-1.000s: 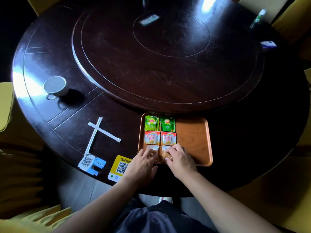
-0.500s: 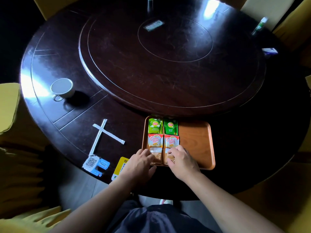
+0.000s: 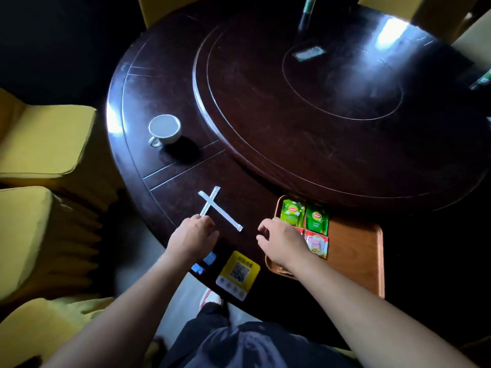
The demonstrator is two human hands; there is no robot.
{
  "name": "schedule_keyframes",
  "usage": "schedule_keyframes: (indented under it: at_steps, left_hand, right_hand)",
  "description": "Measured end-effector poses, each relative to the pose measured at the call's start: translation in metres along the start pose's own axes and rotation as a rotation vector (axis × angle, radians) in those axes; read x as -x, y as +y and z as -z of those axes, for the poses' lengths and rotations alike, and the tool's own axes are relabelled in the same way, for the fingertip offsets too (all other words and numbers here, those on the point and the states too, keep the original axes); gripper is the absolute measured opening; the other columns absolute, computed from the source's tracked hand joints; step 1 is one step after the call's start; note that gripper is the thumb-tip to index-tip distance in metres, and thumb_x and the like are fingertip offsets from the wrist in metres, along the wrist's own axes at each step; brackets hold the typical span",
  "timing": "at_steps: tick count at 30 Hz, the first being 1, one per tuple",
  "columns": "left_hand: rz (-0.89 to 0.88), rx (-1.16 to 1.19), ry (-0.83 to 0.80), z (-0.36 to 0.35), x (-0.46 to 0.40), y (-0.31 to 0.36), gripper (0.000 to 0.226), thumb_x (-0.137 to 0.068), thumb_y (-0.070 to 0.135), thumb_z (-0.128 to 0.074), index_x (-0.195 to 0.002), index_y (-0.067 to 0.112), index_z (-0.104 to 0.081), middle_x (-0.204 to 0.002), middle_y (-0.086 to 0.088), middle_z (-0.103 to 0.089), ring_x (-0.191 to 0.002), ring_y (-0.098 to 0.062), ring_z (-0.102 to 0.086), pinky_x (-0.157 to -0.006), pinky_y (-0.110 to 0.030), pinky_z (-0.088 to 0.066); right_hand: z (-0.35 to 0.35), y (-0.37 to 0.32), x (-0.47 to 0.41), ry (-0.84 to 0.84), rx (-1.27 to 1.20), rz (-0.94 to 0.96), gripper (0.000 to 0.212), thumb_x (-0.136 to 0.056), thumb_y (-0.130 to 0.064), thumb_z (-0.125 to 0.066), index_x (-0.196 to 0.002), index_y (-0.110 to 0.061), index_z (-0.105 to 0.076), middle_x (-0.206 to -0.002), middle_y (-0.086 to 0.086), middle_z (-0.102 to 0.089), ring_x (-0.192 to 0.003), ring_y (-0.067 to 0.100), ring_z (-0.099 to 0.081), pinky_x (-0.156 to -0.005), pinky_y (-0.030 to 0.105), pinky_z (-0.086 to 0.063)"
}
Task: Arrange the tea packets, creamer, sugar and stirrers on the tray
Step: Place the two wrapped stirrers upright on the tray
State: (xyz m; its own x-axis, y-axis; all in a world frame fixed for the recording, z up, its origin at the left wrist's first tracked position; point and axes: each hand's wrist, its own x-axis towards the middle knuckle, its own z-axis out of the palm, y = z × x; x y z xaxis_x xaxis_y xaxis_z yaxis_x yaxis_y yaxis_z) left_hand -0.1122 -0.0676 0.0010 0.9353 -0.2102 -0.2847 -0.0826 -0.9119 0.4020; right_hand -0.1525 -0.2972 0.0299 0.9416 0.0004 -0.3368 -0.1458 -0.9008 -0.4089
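Note:
An orange-brown tray (image 3: pixel 353 248) lies at the table's near edge. Two green tea packets (image 3: pixel 316 219) sit side by side at its far left. Below them are red and white creamer packets (image 3: pixel 317 244), one mostly behind my right hand (image 3: pixel 281 243). That hand hovers over the tray's left rim, fingers apart and holding nothing. My right forearm hides the sugar packets. Two white-wrapped stirrers (image 3: pixel 221 212) lie crossed on the table left of the tray. My left hand (image 3: pixel 194 237) covers the near end of one stirrer with curled fingers; any grip is hidden.
A white cup (image 3: pixel 164 128) stands at the far left of the dark round table, whose raised turntable (image 3: pixel 332 102) fills the middle. A yellow QR card (image 3: pixel 237 274) and a blue one (image 3: pixel 204 262) lie at the near edge. Yellow chairs (image 3: pixel 39 142) stand to the left.
Both hands have left the near part of the tray and moved left. The left hand has reached the crossed stirrers, and the camera has turned left.

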Motion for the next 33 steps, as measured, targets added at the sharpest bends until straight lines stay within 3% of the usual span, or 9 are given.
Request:
schedule_keyframes:
  at_steps: [6,13,17,20,26,30,33]
  left_hand:
    - [0.141,0.022,0.055,0.013,-0.021,-0.033,0.031,-0.083,0.043,-0.067,-0.102,0.019,-0.068,-0.103,-0.007,-0.065,-0.1,-0.032,-0.064,-0.079,-0.04,-0.054]
    - [0.075,0.014,0.01,0.012,-0.041,-0.038,0.03,-0.082,0.046,-0.067,-0.092,0.018,-0.065,-0.096,-0.003,-0.061,-0.093,-0.027,-0.061,-0.066,-0.033,-0.042]
    - [0.049,0.058,-0.015,0.012,-0.048,-0.043,0.019,-0.084,0.035,-0.064,-0.085,0.017,-0.063,-0.085,0.001,-0.055,-0.085,-0.027,-0.062,-0.065,-0.034,-0.043]
    - [0.039,0.054,-0.005,0.011,-0.051,-0.045,0.014,-0.085,0.026,-0.056,-0.083,0.015,-0.065,-0.083,-0.002,-0.061,-0.079,-0.028,-0.063,-0.064,-0.033,-0.046]
    - [0.047,0.059,-0.004,0.013,-0.051,-0.044,0.01,-0.078,0.021,-0.057,-0.079,0.015,-0.065,-0.083,-0.004,-0.064,-0.077,-0.031,-0.064,-0.065,-0.033,-0.049]
    - [0.068,0.085,0.01,0.015,-0.045,-0.04,0.009,-0.077,0.027,-0.059,-0.077,0.017,-0.06,-0.08,-0.003,-0.065,-0.077,-0.029,-0.063,-0.067,-0.033,-0.049]
    - [0.125,0.175,0.022,0.02,-0.035,-0.028,0.009,-0.076,0.027,-0.063,-0.074,0.02,-0.058,-0.073,0.001,-0.066,-0.073,-0.024,-0.061,-0.063,-0.03,-0.044]
  right_hand:
    - [-0.016,-0.054,-0.046,-0.099,0.073,0.033,0.028,-0.091,-0.034,-0.061,-0.115,-0.022,-0.063,-0.114,0.004,-0.062,-0.11,0.029,-0.059,-0.09,0.042,-0.051]
    - [-0.035,-0.094,-0.083,-0.114,0.143,-0.048,0.035,-0.091,-0.041,-0.063,-0.116,-0.016,-0.058,-0.121,0.007,-0.06,-0.112,0.032,-0.058,-0.087,0.042,-0.048]
    - [-0.04,-0.1,-0.092,-0.104,0.152,-0.137,0.026,-0.092,-0.036,-0.065,-0.107,-0.015,-0.063,-0.114,0.007,-0.064,-0.106,0.033,-0.062,-0.084,0.04,-0.051]
    - [-0.04,-0.102,-0.093,-0.098,0.114,-0.204,0.016,-0.092,-0.027,-0.062,-0.104,-0.016,-0.067,-0.108,0.008,-0.07,-0.101,0.032,-0.064,-0.077,0.036,-0.049]
    - [-0.036,-0.105,-0.091,-0.106,0.079,-0.232,0.015,-0.086,-0.025,-0.06,-0.095,-0.016,-0.067,-0.1,0.007,-0.071,-0.094,0.033,-0.064,-0.075,0.036,-0.05]
    - [-0.029,-0.093,-0.08,-0.088,-0.075,-0.256,0.01,-0.085,-0.031,-0.061,-0.08,-0.022,-0.059,-0.089,-0.002,-0.066,-0.083,0.024,-0.059,-0.069,0.032,-0.045]
    - [-0.021,-0.075,-0.068,-0.047,-0.236,-0.281,0.01,-0.083,-0.032,-0.064,-0.08,-0.023,-0.062,-0.083,-0.007,-0.064,-0.076,0.019,-0.061,-0.061,0.028,-0.045]
